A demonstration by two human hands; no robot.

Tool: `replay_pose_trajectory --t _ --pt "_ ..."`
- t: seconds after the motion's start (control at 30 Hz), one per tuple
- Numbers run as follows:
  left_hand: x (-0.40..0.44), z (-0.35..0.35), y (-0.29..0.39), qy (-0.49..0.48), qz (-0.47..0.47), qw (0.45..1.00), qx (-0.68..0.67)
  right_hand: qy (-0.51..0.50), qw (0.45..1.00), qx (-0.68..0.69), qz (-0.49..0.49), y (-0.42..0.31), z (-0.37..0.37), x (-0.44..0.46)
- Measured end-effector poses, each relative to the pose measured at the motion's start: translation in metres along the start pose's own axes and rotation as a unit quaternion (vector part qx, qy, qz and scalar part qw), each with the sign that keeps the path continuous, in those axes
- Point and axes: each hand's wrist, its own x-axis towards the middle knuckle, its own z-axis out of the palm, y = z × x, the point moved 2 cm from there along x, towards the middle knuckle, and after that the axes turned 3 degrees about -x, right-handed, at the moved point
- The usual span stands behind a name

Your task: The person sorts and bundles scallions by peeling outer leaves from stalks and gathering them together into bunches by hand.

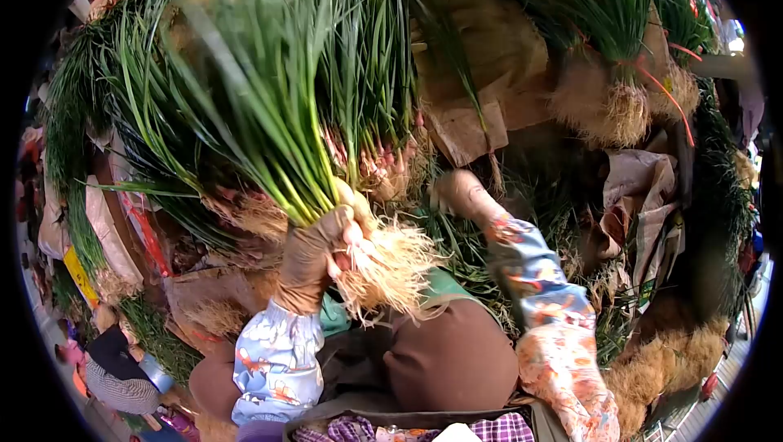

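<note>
My left hand point(318, 250), in a brown glove with a patterned sleeve, is wrapped round a bunch of green-leaved plants point(277, 116). Their pale, stringy roots point(391, 267) spread out to the right of the fist, and the leaves fan upward, blurred at the tips. My right hand point(463, 193) is right of the bunch, above loose green leaves, near a single stalk point(493, 166) with a small root. Its fingers are smeared by motion, so their pose is unclear. Just beyond the held bunch stand more plants with pinkish bulbs point(387, 161).
Tied bundles with red string point(628, 112) lie at the upper right, beside brown sacking point(481, 42). Crumpled sacks point(640, 197) are at the right. Rooted bundles point(673, 360) sit at the lower right. A person in a striped hat point(122, 385) is at the lower left.
</note>
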Motion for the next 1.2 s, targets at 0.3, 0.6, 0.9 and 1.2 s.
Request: replay_pose_trajectory --t 0.3,0.6,0.9,1.2 --pt "0.005 -0.006 -0.013 -0.047 -0.059 0.986 -0.149 0.194 0.932 0.213 0.220 -0.014 -0.112 0.075" --pt "0.018 -0.028 -0.020 -0.020 -0.050 0.983 -0.174 0.402 0.897 0.052 0.178 0.067 -0.110 0.038" --pt "0.011 -0.025 -0.012 -0.034 -0.057 0.983 -0.171 0.228 0.846 0.479 0.051 -0.031 -0.109 0.053" --pt "0.012 -0.031 -0.017 -0.005 -0.069 0.986 -0.152 0.526 0.804 0.239 0.138 0.057 -0.111 0.021"
